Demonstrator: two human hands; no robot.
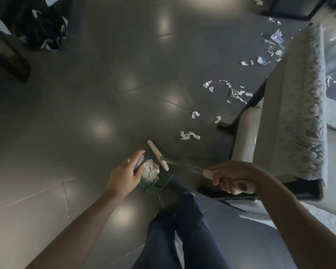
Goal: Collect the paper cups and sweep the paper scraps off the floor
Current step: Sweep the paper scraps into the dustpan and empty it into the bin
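Dark-trousered legs (184,230) stand nearest, at the bottom centre. To their left, the left hand (124,171) reaches down with fingers loosely spread over the handle of a green dustpan (155,183); whether it grips cannot be told. White paper scraps (150,169) fill the pan. Right of it, the right hand (233,179) curls round a broom handle (184,166), its white head (157,155) touching the pan. More loose scraps (189,135) litter the grey floor (85,94) far right, beside a pale chair (291,105).

Paper scraps (151,171) lie in the dustpan (158,183); more scraps (235,92) lie beyond, left of the armchair (291,117).
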